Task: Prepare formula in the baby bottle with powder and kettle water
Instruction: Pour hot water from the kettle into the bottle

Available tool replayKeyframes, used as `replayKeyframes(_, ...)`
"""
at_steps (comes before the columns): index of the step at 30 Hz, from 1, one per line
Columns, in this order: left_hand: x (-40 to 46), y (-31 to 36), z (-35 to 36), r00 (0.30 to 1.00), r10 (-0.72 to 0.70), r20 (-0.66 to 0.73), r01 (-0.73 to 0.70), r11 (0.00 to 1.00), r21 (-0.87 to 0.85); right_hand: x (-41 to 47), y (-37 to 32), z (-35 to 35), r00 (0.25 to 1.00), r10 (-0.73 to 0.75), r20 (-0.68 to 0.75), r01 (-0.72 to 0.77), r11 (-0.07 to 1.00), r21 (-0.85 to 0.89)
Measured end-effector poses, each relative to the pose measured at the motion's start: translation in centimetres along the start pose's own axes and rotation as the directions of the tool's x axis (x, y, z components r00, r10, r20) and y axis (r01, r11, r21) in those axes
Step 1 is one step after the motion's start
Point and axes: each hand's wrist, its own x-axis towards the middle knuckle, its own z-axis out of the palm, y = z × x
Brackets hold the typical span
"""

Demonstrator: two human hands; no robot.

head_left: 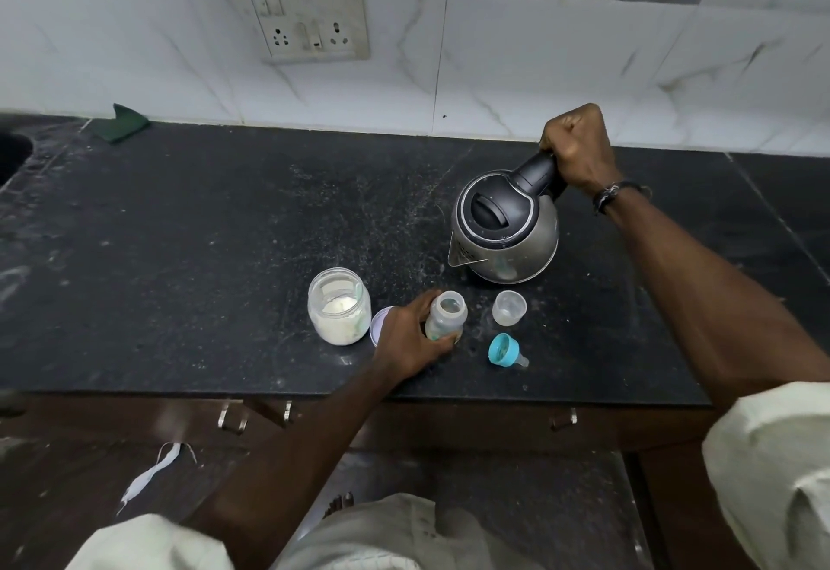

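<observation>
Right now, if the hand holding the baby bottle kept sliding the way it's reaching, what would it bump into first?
The left hand grips the baby bottle and reaches toward the far right. Going on, it would probably meet the small clear cap first, then the kettle behind; depth is hard to judge.

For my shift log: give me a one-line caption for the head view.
Left hand steadies the open baby bottle while right hand grips the kettle handle, spout toward it.
</observation>
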Motion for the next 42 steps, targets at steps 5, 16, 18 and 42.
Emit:
replayKeyframes(5, 0.0, 0.1, 0.1, 1.0, 0.008, -0.013, -0.007, 1.0, 0.004, 0.3, -0.1, 0.3, 0.997, -0.059, 0.055, 0.063, 0.995, -0.076)
replayKeyframes(16, 0.1, -0.2, 0.4, 1.0, 0.0, -0.005, 0.0, 1.0, 0.003, -0.3, -1.4, 0.6, 0.983, -0.141, 0.119, 0.156, 0.98, -0.124)
replayKeyframes(18, 0.1, -0.2, 0.4, 1.0, -0.004, -0.005, 0.004, 1.0, -0.001, -0.3, -1.4, 0.7, 0.979, -0.158, 0.132, 0.174, 0.977, -0.12)
replayKeyframes(42, 0.0, -0.2, 0.4, 1.0, -0.016, 0.004, 0.016, 0.999, -0.03, -1.1, -2.9, 1.7, 0.923, -0.318, 0.218, 0.36, 0.914, -0.187)
